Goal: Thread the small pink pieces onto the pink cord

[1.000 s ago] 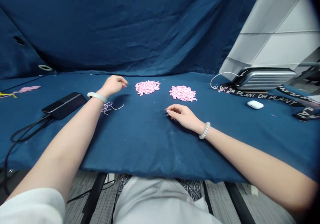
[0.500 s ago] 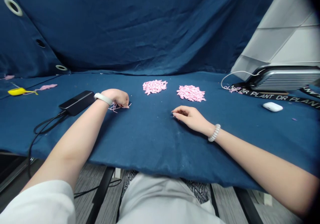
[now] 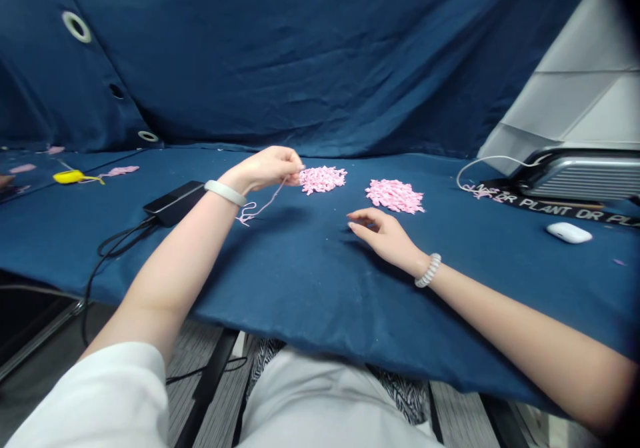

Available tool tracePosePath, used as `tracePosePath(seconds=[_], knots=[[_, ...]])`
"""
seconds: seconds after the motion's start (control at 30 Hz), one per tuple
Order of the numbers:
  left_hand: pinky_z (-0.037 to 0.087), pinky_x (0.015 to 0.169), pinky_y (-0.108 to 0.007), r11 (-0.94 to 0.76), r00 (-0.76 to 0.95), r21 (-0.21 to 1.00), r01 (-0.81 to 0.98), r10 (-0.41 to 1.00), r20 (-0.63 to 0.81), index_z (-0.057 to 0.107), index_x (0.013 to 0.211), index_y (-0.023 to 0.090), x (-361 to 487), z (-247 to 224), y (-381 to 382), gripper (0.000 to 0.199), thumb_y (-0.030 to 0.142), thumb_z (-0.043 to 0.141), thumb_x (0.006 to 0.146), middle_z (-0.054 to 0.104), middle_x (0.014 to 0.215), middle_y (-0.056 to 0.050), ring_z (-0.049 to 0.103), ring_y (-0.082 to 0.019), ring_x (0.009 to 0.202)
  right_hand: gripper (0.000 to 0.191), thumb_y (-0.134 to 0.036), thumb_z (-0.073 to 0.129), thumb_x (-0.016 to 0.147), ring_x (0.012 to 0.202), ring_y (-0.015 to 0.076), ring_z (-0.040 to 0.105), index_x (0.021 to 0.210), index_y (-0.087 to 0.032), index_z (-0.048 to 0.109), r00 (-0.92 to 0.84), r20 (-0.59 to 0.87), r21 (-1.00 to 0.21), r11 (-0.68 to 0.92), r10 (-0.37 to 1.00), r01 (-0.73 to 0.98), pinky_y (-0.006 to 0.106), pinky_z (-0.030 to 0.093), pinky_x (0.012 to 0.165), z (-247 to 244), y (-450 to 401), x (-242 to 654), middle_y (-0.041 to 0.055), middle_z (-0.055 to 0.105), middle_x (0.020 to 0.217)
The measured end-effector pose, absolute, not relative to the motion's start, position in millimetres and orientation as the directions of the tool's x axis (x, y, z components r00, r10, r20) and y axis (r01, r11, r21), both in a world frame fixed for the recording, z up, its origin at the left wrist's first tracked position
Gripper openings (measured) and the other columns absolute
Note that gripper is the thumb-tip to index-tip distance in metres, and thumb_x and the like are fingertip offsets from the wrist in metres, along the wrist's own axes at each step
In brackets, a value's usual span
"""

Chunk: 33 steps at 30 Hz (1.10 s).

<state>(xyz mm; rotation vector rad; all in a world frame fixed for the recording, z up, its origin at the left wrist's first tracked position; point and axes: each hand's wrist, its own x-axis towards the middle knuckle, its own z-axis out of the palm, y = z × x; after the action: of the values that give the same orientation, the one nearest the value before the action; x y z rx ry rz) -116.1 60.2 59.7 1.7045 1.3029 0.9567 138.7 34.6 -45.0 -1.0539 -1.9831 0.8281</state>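
My left hand [image 3: 277, 167] pinches a pink thread [image 3: 273, 199] between thumb and fingers. It is raised above the blue cloth, and the thread trails down to a loose tangle below the wrist. Just to the right of the fingertips lies a heap of small pink pieces [image 3: 325, 179]. A second heap of the same pink pieces [image 3: 396, 196] is farther right. In front of that heap, my right hand [image 3: 384, 236] hovers low over the cloth. Its fingers are loosely bent, with the thumb apart from them, and nothing shows between them.
A black box with cables [image 3: 175, 203] lies beside my left forearm. A yellow item [image 3: 69, 177] and a pink scrap [image 3: 123, 171] are at the far left. On the right are a ribbed silver-black device [image 3: 585, 173], a lettered strap [image 3: 555, 209] and a white earbud case [image 3: 569, 233].
My left hand has lifted and moved right and away from me, drawing the pink thread up from the cloth. My right hand has hardly moved. The view has shifted slightly left.
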Motion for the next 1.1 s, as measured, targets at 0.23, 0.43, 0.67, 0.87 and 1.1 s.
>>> tracePosePath(seconds=[0.23, 0.43, 0.67, 0.87, 1.1], knots=[[0.052, 0.074, -0.03, -0.35, 0.259, 0.935, 0.046, 0.909, 0.327, 0.058, 0.103, 0.01, -56, 78, 26, 0.035, 0.015, 0.07, 0.07, 0.068, 0.075, -0.005, 0.067, -0.017, 0.078, 0.05, -0.042, 0.063, 0.077, 0.111, 0.0196, 0.055, 0.119, -0.017, 0.051, -0.45, 0.396, -0.911, 0.402, 0.8, -0.088, 0.034, 0.044, 0.095, 1, 35, 72, 0.0112, 0.057, 0.124], [0.052, 0.078, -0.026, -0.414, 0.136, 0.907, -0.077, 0.897, 0.421, 0.063, 0.084, 0.01, -51, 82, 8, 0.014, 0.017, 0.069, 0.073, 0.069, 0.08, -0.004, 0.067, -0.016, 0.085, 0.038, -0.048, 0.057, 0.08, 0.051, 0.0104, 0.055, 0.064, -0.014, 0.06, -0.553, 0.356, -0.914, 0.404, 0.753, -0.039, 0.025, 0.048, 0.059, 9, 21, 70, 0.0014, 0.06, 0.054], [0.053, 0.073, -0.023, -0.226, 0.026, 0.904, -0.361, 0.967, 0.252, 0.058, 0.09, 0.014, -55, 88, 11, 0.013, 0.025, 0.059, 0.084, 0.066, 0.074, 0.002, 0.067, -0.01, 0.071, 0.046, -0.052, 0.042, 0.087, 0.055, 0.0115, 0.057, 0.104, -0.015, 0.064, -0.547, 0.331, -0.896, 0.437, 0.769, 0.072, 0.026, 0.048, 0.059, -14, 12, 122, 0.0026, 0.064, 0.064], [0.051, 0.055, -0.015, -0.041, 0.082, 0.855, -0.516, 0.992, 0.098, 0.056, 0.081, 0.012, -52, 72, 20, 0.013, 0.018, 0.047, 0.09, 0.058, 0.059, 0.005, 0.049, 0.0, 0.038, 0.031, -0.042, 0.055, 0.084, 0.088, 0.0167, 0.061, 0.072, -0.02, 0.072, -0.398, 0.499, -0.844, 0.536, 0.77, -0.02, 0.03, 0.047, 0.079, -20, 9, 172, 0.0059, 0.066, 0.091], [0.041, 0.038, -0.014, 0.182, 0.145, 0.892, -0.414, 0.98, -0.133, 0.056, 0.077, 0.013, -27, 8, 21, 0.015, 0.02, 0.047, 0.088, 0.052, 0.056, 0.004, 0.043, -0.001, 0.035, 0.043, -0.04, 0.061, 0.078, 0.101, 0.0182, 0.057, 0.043, -0.017, 0.049, -0.237, 0.23, -0.768, 0.027, 0.944, -0.64, 0.035, 0.046, 0.089, -3, 11, 187, 0.0004, 0.065, 0.096]])
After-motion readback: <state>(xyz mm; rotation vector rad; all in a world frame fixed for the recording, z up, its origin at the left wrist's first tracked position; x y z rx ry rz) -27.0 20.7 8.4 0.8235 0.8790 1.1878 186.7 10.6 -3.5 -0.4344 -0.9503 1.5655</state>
